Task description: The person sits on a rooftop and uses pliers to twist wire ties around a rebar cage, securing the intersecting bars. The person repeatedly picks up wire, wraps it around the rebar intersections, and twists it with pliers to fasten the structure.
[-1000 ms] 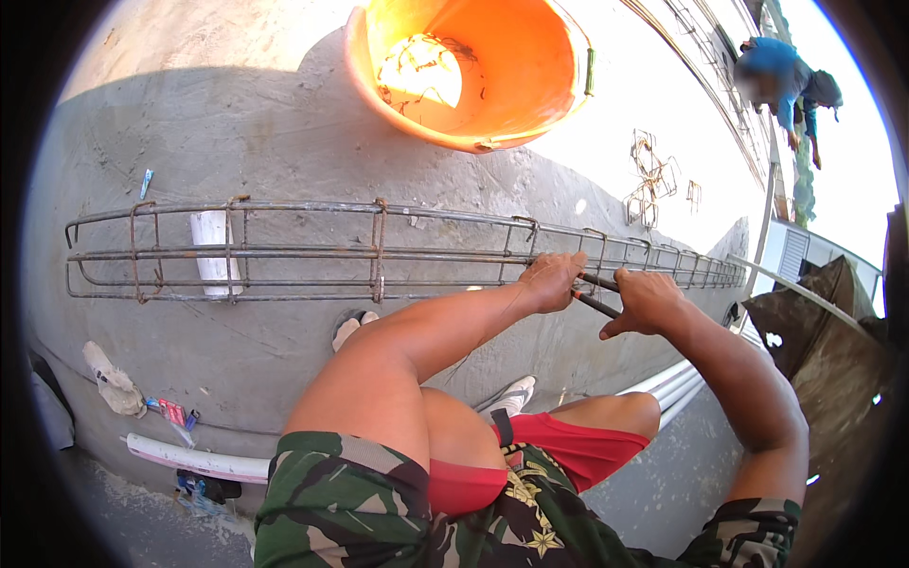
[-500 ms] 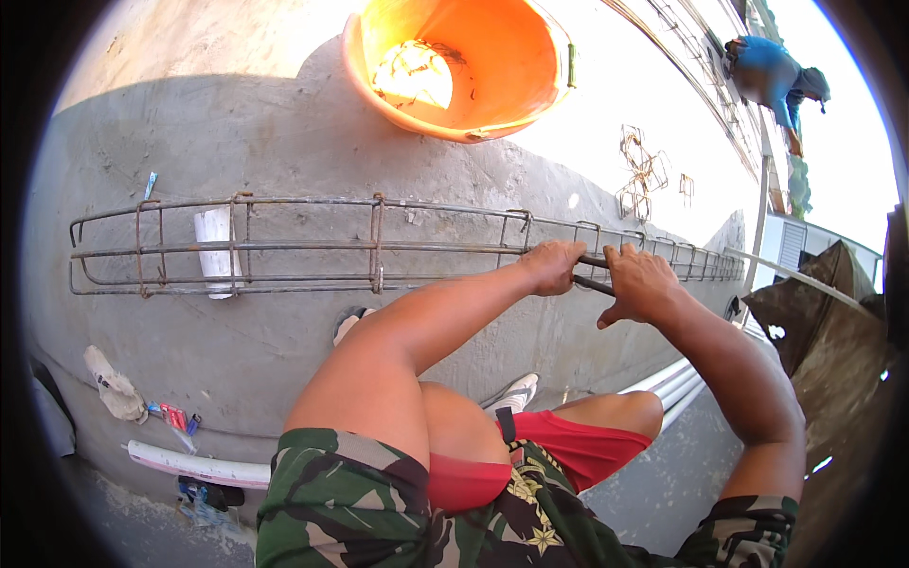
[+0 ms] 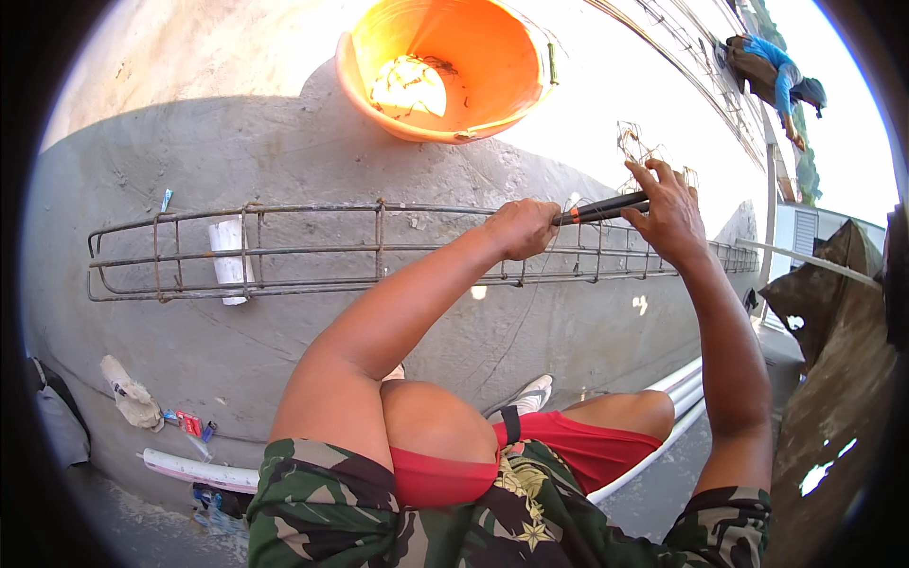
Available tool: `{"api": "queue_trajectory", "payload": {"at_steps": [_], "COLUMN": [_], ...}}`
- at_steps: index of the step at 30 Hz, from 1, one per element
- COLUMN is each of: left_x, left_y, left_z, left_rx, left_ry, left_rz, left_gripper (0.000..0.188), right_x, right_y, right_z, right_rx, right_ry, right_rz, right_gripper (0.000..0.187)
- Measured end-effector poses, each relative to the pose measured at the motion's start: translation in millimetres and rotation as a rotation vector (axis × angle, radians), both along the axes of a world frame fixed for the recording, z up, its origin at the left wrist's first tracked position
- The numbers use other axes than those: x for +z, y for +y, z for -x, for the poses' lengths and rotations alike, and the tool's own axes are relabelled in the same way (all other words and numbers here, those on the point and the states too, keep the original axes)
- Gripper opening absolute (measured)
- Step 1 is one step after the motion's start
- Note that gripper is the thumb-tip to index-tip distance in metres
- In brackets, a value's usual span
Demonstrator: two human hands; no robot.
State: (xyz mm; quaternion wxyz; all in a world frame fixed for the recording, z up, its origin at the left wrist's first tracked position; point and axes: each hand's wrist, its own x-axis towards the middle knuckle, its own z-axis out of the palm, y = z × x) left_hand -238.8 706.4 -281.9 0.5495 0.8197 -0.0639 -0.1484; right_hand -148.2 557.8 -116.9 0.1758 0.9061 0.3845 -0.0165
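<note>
While both hands meet above the steel cage [image 3: 303, 251]: the left hand [image 3: 525, 229] and the right hand [image 3: 670, 213] face each other across a long-handled tool [image 3: 606, 206].
Left hand: closed in a fist, gripping one end of the tool, next to an orange band.
Right hand: fingers bent and parted, thumb held apart, about the far ends of the handles; cannot tell whether it is closed on them.
Tool: between the two hands, dark handles side by side, rising slightly toward the right; the end in the fist is hidden.
Cage: long steel bars joined by square hoops, running left to right across the concrete floor [image 3: 284, 151].
White pipe piece [image 3: 227, 248]: set crosswise at the cage's left end.
Bucket [image 3: 473, 47]: orange, beyond the cage, with dark wire scraps in it.
Bent hoops [image 3: 632, 142]: on the sunlit floor, near the right hand in this view.
Lower left: a pale cloth-like thing [image 3: 133, 393] beside a small red packet [image 3: 187, 423], with a white pipe [image 3: 199, 469] below them.
Lower right: white pipes [image 3: 677, 379] past the person's knee.
Upper right: a co-worker in blue [image 3: 786, 80], bent over, well apart.
</note>
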Motion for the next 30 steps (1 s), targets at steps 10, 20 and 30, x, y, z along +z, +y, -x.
{"api": "queue_trajectory", "payload": {"at_steps": [10, 20, 30], "left_x": [8, 4, 11], "left_y": [26, 68, 69], "left_z": [17, 31, 71], "left_rx": [0.226, 0.272, 0.006], "left_ry": [-0.033, -0.085, -0.099], "left_rz": [-0.483, -0.11, -0.099], "left_gripper": [0.017, 0.019, 0.017], "right_x": [-77, -7, 33], "right_y": [16, -47, -156], "right_z": [94, 36, -45], "right_rx": [-0.961, -0.217, -0.289], "right_ry": [1.332, 0.681, 0.307], "right_rz": [-0.788, 0.414, -0.31], "right_gripper": [0.039, 0.024, 0.019]}}
